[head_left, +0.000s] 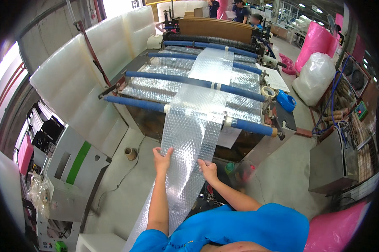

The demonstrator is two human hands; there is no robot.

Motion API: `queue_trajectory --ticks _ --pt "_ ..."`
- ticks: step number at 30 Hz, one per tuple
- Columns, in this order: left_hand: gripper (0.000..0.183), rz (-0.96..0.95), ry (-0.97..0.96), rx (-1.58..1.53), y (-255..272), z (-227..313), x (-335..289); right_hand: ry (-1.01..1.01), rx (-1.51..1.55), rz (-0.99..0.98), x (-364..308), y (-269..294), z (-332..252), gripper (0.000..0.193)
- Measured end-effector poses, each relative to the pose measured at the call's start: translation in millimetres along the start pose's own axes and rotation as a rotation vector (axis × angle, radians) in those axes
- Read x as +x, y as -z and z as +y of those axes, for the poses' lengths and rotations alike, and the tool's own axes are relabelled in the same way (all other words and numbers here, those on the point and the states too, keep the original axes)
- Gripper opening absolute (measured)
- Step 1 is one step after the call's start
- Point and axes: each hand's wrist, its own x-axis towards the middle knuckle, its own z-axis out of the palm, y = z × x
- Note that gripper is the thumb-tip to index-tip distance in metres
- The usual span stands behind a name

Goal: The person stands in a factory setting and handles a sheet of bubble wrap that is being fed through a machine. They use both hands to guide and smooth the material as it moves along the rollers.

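Note:
A long strip of clear bubble wrap (188, 128) runs off the machine's rollers down toward me and past my left side. At the strip's left edge is my left hand (162, 160), thumb over the film and the other fingers at its outer side, holding that edge. My right hand (208, 171) pinches the right edge between thumb and fingers, slightly nearer to me. Between the hands the film is taut and shiny. It passes over the nearest blue roller (253, 127) and under or over others farther back; the exact path is unclear.
Tape rolls (268, 92) and a blue tape dispenser (286, 101) sit at the machine's right side. A cardboard core (130, 153) stands on the floor at left, near a cable. Large white foam rolls (84, 71) line the left. Pink rolls (315, 46) and several people are farther back.

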Motion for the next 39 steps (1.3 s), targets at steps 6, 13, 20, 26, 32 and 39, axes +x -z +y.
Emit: queue_trajectory --ticks 6,13,20,26,32,39 --pt "0.034 0.028 -0.185 -0.147 67 34 5 -0.105 0.267 -0.247 -62 10 -103 0.034" --pt "0.03 0.03 -0.144 -0.157 60 17 7 -0.074 0.333 -0.197 -65 6 -94 0.033" --pt "0.04 0.061 -0.157 0.17 -15 -30 18 0.089 0.052 -0.078 -3 5 4 0.036" --pt "0.038 0.067 -0.165 0.241 -26 -36 22 0.091 -0.097 -0.021 12 6 9 0.036" --pt "0.038 0.056 -0.202 0.118 -30 -47 21 0.035 -0.001 -0.014 11 3 16 0.035" --pt "0.039 0.073 -0.244 0.03 -31 -45 22 0.008 0.045 -0.025 15 3 24 0.034"
